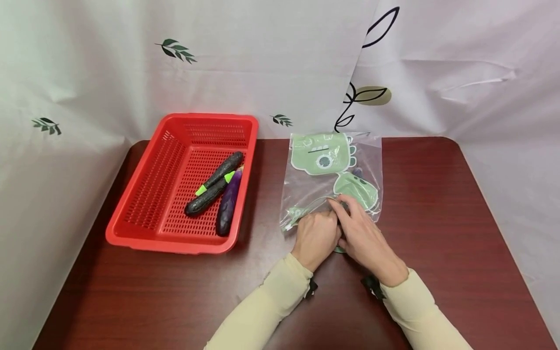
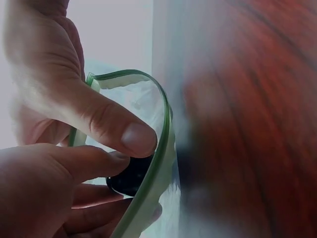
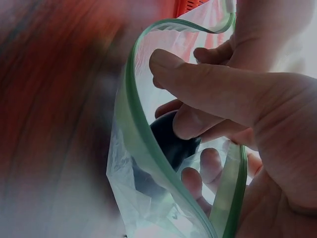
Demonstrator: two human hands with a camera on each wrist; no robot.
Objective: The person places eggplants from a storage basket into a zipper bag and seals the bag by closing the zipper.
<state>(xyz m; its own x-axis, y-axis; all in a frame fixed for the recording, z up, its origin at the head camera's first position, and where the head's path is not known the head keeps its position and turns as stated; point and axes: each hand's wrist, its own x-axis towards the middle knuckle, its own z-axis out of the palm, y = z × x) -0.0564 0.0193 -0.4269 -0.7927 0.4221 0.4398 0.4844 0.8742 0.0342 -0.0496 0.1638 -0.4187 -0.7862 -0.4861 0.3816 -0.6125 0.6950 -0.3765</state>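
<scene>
A clear zip bag [image 1: 315, 187] with green cartoon prints lies on the table, its green-edged mouth toward me and spread around both hands. My left hand [image 1: 318, 238] reaches into the mouth, thumb and fingers on the rounded dark end of an eggplant [image 2: 130, 181]. Crossing over it, my right hand [image 1: 365, 238] grips the bag at its mouth. In the left wrist view, the right thumb lies across the opening, right at the dark end. The eggplant's other end shows bluish through the plastic in the head view; its middle is hidden under the print and hands.
A red slotted basket [image 1: 114, 218] stands left of the bag. Inside lie two bumpy dark cucumbers [image 1: 205, 199] with bright green ends and a purple eggplant [image 1: 226, 209]. A white leaf-patterned curtain [image 1: 262, 63] hangs behind the dark red-brown table [image 1: 437, 218].
</scene>
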